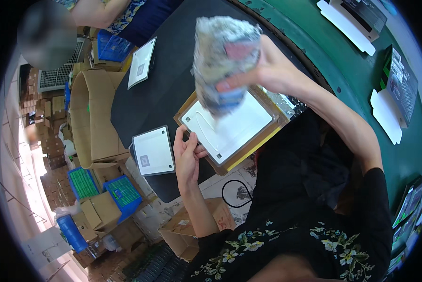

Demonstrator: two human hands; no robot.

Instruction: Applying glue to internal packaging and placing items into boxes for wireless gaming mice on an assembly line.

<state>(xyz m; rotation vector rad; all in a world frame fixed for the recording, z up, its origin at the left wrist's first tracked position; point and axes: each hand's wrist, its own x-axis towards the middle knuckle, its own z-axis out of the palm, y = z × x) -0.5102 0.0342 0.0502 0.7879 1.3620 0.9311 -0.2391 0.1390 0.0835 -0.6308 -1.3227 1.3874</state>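
Note:
My right hand (265, 70) is closed round a bundled, greyish patterned rag (222, 61), slightly blurred, held up above a white panel (237, 127). That panel is flat and rectangular, with small dark squares at its corners and a curved line near its left side. Under it is a brown board (277, 123) with a yellow edge. My left hand (187, 157) grips the panel's near left edge, thumb on top, other fingers partly hidden. Left of this hand lies a second white panel (157, 152) with a grey square mark.
A third white panel (142, 63) sits farther off on the black tabletop (173, 70). At left stand a large open carton (91, 122) and blue-and-green crates (124, 192). Open dark boxes (401, 89) rest on the green surface at right. Another person (121, 14) is at the far left.

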